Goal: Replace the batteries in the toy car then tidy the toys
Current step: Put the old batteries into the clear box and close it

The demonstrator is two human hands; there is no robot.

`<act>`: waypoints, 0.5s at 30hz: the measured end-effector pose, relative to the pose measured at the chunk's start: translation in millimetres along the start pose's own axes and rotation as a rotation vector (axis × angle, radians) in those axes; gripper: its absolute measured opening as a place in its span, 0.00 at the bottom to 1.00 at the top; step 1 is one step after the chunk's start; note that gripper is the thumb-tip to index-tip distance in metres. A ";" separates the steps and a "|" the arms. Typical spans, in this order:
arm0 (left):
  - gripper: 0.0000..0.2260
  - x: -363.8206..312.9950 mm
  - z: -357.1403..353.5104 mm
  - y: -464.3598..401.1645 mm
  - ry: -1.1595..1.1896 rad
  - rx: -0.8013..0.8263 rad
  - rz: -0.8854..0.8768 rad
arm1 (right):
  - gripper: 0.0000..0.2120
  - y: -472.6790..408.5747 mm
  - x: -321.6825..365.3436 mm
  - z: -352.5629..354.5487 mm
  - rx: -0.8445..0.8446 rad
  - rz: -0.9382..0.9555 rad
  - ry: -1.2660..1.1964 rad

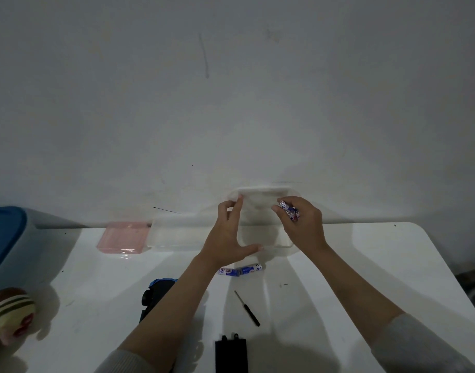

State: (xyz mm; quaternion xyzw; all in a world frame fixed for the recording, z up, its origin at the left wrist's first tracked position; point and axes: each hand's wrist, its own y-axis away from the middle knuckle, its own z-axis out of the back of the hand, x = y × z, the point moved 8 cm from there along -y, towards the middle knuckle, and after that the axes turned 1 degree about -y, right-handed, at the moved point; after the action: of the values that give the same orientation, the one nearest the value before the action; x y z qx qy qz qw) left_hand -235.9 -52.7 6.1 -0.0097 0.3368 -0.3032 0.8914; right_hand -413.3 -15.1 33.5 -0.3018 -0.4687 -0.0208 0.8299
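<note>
Left hand grips the left side of a clear plastic box at the far edge of the white bench, thumb on its near rim, fingers up its far side. Right hand clenches several blue-and-white cylindrical batteries over the box. Two more blue-and-white batteries lie just near of the box. Dark blue toy car sits near-left, partly under the left forearm. Thin black screwdriver and black rectangular cover lie near-centre.
</note>
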 end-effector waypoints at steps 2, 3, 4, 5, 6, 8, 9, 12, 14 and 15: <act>0.54 2.4 -1.6 0.6 0.017 0.011 0.013 | 0.07 -0.9 0.1 -7.2 0.058 -0.007 -0.013; 0.54 3.8 -2.7 1.0 0.028 0.017 0.027 | 0.08 -0.8 0.0 -13.7 0.113 -0.013 -0.013; 0.54 5.3 -3.9 1.6 0.041 0.024 0.042 | 0.09 -0.4 -0.3 -21.9 0.181 -0.018 0.003; 0.54 6.8 -4.7 2.2 0.053 0.031 0.057 | 0.09 0.1 -1.2 -31.4 0.259 -0.025 0.033; 0.54 8.1 -4.9 2.6 0.062 0.036 0.067 | 0.09 0.8 -3.1 -40.9 0.339 -0.039 0.062; 0.54 10.0 -4.6 3.1 0.071 0.040 0.077 | 0.08 2.7 -8.1 -57.6 0.477 -0.087 0.102; 0.54 10.5 -4.0 3.3 0.081 0.040 0.081 | 0.08 3.3 -10.4 -64.1 0.529 -0.105 0.128; 0.54 10.1 -2.2 3.7 0.100 0.034 0.082 | 0.07 2.7 -13.7 -76.9 0.644 -0.137 0.218; 0.53 9.7 -2.1 3.8 0.111 0.039 0.081 | 0.07 0.6 -13.2 -79.2 0.676 -0.140 0.226; 0.53 9.9 -2.2 3.8 0.117 0.041 0.080 | 0.07 -0.1 -13.5 -78.9 0.685 -0.143 0.218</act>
State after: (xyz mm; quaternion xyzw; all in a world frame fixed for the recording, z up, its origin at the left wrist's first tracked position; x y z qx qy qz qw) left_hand -229.4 -54.6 -2.3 0.0398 0.3823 -0.2744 0.8815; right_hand -360.5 -59.6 -7.0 0.0311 -0.3771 0.0471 0.9245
